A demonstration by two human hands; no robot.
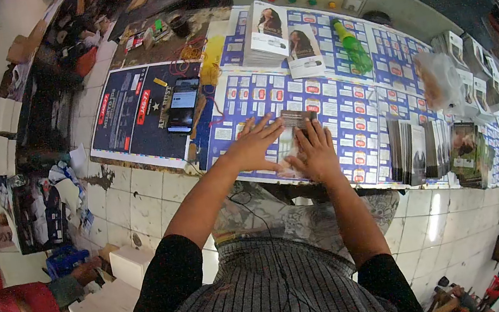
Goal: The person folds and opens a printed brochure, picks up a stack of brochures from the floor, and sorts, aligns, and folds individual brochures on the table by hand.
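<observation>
A small printed sheet, dark at its top (297,118) and pale lower down, lies on the table between my hands. My left hand (256,146) rests on its left side with the fingers stretched out. On its right side lies my right hand (314,153), palm down, fingers extended and slightly apart. Both hands cover parts of the sheet, so its full outline is hidden. Beneath them the table is covered with blue printed label sheets (340,141). Beyond my hands stands a stack of leaflets (269,30), with a smaller pile (304,50) beside it.
A green bottle (352,48) lies at the back. Rows of folded leaflets (406,150) and a plastic bag (440,81) are on the right. A phone (183,106) lies left on a dark poster (125,113). Another person (21,303) is at far left.
</observation>
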